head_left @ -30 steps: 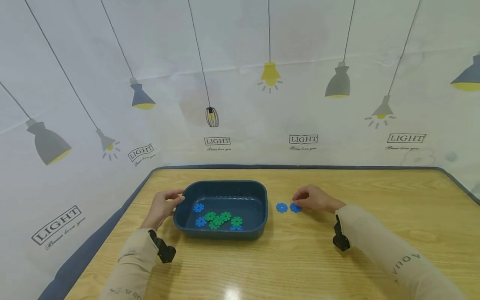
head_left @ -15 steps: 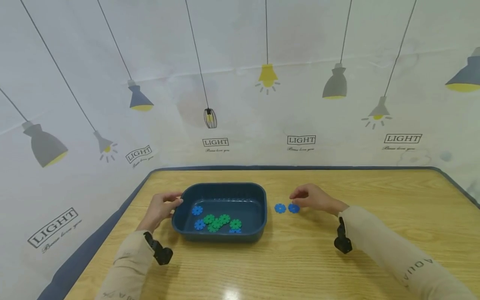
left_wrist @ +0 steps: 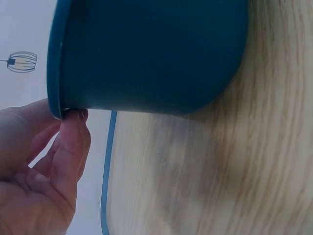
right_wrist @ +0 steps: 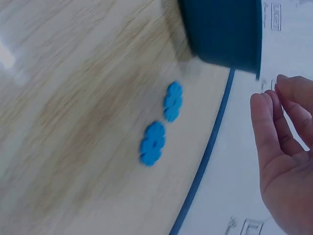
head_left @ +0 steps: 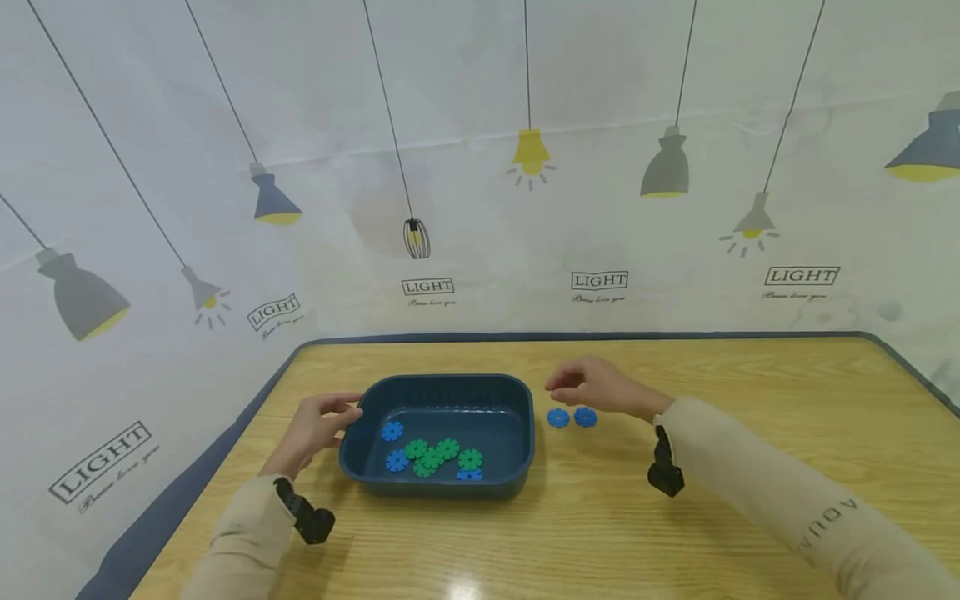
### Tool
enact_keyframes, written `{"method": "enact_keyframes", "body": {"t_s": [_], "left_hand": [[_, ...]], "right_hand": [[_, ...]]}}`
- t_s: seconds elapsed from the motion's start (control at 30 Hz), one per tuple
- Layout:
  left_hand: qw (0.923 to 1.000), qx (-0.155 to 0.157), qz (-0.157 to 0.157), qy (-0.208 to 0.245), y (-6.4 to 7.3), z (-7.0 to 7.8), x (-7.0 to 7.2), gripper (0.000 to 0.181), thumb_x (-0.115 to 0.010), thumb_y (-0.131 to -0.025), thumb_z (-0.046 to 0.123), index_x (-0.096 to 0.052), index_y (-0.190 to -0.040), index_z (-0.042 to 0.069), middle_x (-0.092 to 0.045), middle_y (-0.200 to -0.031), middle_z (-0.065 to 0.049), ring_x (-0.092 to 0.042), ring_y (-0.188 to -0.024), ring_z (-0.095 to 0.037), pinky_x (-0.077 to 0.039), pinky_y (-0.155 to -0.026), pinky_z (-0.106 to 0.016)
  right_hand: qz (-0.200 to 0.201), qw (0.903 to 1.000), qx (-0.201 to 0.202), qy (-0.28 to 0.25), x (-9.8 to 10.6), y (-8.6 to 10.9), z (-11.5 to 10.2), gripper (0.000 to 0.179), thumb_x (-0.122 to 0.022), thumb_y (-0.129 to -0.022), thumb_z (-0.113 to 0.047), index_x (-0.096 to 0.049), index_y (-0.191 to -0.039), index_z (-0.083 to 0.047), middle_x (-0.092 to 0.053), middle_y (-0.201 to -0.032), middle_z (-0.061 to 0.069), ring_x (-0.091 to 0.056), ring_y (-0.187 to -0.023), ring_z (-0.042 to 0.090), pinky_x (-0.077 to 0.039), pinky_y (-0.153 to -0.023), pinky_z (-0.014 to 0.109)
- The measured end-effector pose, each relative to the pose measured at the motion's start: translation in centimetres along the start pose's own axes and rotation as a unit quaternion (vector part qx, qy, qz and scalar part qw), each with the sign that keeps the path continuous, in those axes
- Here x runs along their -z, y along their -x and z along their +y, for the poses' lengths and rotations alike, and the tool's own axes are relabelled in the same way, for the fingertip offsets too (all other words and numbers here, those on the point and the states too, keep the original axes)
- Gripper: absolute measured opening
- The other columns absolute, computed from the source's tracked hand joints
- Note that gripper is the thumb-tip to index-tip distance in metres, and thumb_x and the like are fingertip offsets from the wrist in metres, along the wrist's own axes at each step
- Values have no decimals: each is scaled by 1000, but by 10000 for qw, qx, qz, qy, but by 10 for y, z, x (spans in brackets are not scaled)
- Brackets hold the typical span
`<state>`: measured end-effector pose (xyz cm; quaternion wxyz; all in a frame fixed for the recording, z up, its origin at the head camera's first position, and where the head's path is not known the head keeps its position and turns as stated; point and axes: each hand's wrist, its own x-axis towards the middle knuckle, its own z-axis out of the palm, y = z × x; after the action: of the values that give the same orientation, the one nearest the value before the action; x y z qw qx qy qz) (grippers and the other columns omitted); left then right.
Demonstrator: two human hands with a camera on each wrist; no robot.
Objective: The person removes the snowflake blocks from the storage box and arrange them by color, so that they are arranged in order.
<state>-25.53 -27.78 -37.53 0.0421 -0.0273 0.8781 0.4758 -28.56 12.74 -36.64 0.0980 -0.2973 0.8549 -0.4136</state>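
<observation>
A dark blue-green plastic basin [head_left: 498,487] stands on the wooden table, left of centre. My left hand [head_left: 311,429] pinches its left rim; in the left wrist view the thumb lies over the rim and fingertips [left_wrist: 73,122] are tucked under it. Green notched discs [head_left: 432,457] overlap in a pile inside, with blue notched discs [head_left: 392,431] around them. Two more blue discs lie flat on the table right of the basin, a nearer-basin disc [head_left: 558,417] and an outer disc [head_left: 586,417]. Above these hovers my right hand [head_left: 600,387], fingers loosely bent and holding nothing.
The wooden table [head_left: 675,517] has a dark edge band [head_left: 712,335] along the back. Behind it hangs a pale wall covering [head_left: 480,167] printed with lamps. Each wrist wears a black camera, such as the right wrist camera [head_left: 666,471].
My right hand has let go of the outer blue disc, lifted and moved left towards the basin. Both discs stay on the table. The left hand keeps its grip on the rim.
</observation>
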Motion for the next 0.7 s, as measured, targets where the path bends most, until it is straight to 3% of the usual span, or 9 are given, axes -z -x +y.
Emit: {"method": "enact_keyframes", "body": {"t_s": [0.2, 0.43, 0.7], "left_hand": [[9997, -47, -233, -46, -2, 2, 4, 38, -56, -87, 12, -50, -123, 2, -54, -100, -15, -58, -80, -20, -52, -60, -33], [9992, -33, -400, -78, -5, 2, 6, 40, -57, -87, 13, -49, -125, 2, -54, -101, -17, -59, -82, -19, -52, -60, -34], [9991, 2, -419, -27, -4, 2, 6, 41, -57, -87, 12, -48, -125, 1, -54, -102, -18, -59, -80, -21, -52, -58, -33]], "right_hand": [[-390, 9981, 476, 37, -15, -21, -27, 13, -58, -85, -9, -63, -94, -1, -62, -90, 3, -58, -81, 14, -48, -69, 25], [-834, 9913, 1011, 146, -41, -42, -46, 9, -59, -85, -8, -64, -91, -4, -63, -87, 2, -58, -77, 8, -48, -68, 21], [-1260, 9856, 998, 520, -72, -58, -53, 12, -60, -83, -7, -64, -92, 0, -64, -87, 3, -59, -78, 8, -47, -68, 18]]}}
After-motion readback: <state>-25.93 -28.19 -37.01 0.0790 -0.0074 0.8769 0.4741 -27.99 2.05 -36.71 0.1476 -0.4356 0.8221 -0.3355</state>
